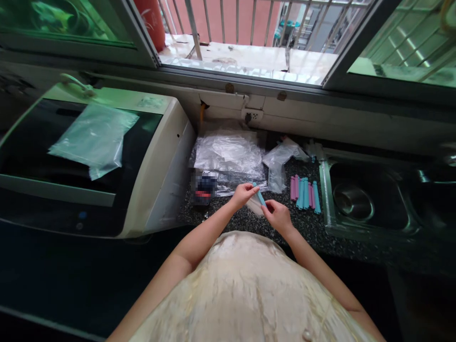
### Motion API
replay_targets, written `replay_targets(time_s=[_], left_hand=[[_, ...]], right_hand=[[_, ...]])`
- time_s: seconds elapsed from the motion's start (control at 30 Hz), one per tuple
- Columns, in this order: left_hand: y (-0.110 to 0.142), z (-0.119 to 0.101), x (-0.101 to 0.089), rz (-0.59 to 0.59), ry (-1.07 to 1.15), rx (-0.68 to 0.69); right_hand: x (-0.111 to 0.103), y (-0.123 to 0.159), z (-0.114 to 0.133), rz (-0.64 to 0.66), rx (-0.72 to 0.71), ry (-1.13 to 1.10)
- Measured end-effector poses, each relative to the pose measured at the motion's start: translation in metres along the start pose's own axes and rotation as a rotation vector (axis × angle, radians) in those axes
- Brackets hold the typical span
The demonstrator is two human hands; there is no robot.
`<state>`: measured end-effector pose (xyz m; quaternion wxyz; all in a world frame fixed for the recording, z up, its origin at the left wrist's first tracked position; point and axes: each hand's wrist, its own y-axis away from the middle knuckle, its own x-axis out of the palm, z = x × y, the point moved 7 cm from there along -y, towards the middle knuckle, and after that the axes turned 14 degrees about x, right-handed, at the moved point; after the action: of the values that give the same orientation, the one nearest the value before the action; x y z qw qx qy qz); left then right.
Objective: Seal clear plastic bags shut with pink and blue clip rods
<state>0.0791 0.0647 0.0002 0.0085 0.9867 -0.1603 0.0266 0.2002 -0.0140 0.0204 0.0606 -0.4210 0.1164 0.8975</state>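
Observation:
My left hand (243, 194) pinches the upper end of a teal sealing clip (260, 196) over the dark speckled counter (245, 221). My right hand (277, 214) grips the clip's lower end together with a small clear plastic bag (255, 205) that hangs between both hands. To the right lies a row of several pink and teal clips (305, 193). Behind my hands sits a stack of clear plastic bags (228, 154), and a crumpled clear bag (280, 164) lies beside it.
A white machine with a dark lid (71, 161) stands at the left with a clear bag (93, 137) on top. A steel sink (366, 202) is at the right. A small dark packet (204, 188) lies left of my hands. A barred window (242, 42) runs behind.

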Motion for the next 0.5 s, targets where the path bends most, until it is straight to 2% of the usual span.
replay_targets(time_s=[0.17,0.5], left_hand=[[-0.011,0.022,0.037,0.076,-0.013,-0.056],[-0.034,0.045,0.113,0.248,-0.173,-0.019]], right_hand=[[-0.014,0.002,-0.029,-0.060,0.046,0.058],[-0.046,-0.001,-0.090,-0.131,0.126,0.101]])
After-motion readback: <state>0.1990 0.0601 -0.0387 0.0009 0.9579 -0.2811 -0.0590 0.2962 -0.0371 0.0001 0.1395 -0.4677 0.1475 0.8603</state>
